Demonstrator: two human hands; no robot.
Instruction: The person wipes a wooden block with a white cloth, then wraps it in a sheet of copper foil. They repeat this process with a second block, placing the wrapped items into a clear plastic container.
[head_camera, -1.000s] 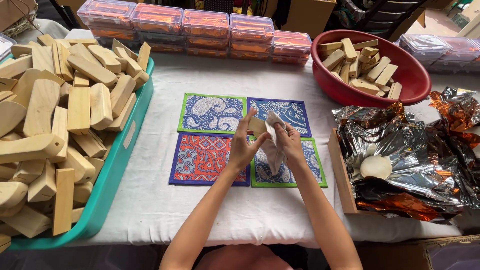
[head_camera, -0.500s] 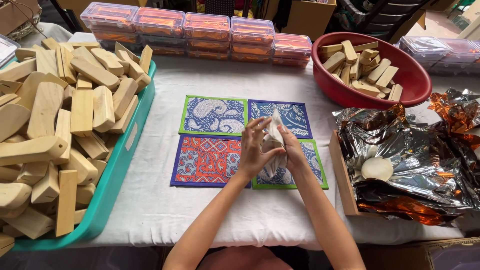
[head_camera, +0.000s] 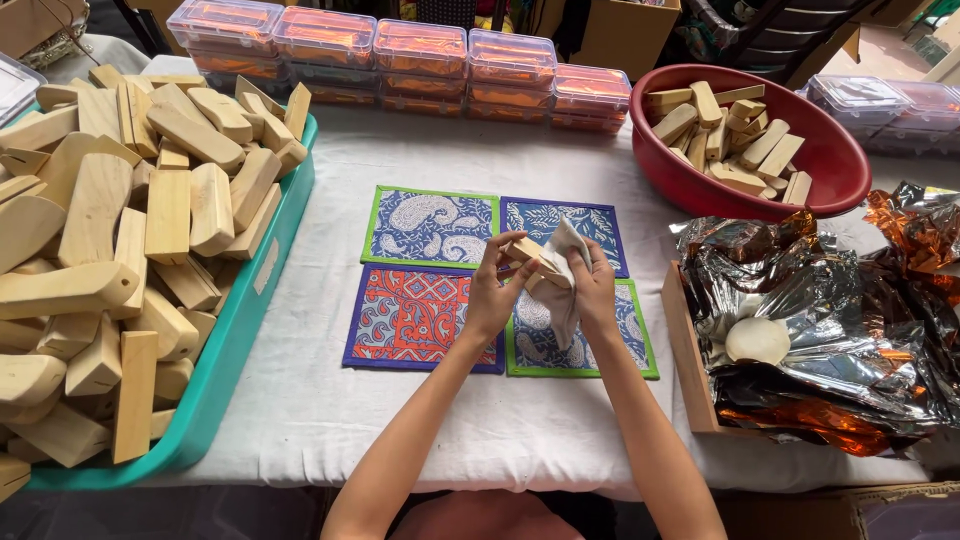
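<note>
White cloth covers the table (head_camera: 330, 400) under four patterned mats (head_camera: 430, 228). Left hand (head_camera: 492, 297) pinches a small pale wooden block (head_camera: 530, 256); right hand (head_camera: 592, 290) grips a crumpled white rag (head_camera: 562, 275) against it.

I see bare, matt, unfinished wood in the small block (head_camera: 527, 252) and a soft white cloth (head_camera: 562, 275) against it. The worktop (head_camera: 330, 400) wears matt white fabric, with printed cloth mats (head_camera: 420, 315) on it. Crinkled foil (head_camera: 840, 330) shines mirror-glossy; the red bowl (head_camera: 700, 190) and teal tray (head_camera: 235, 345) look smooth plastic.
</note>
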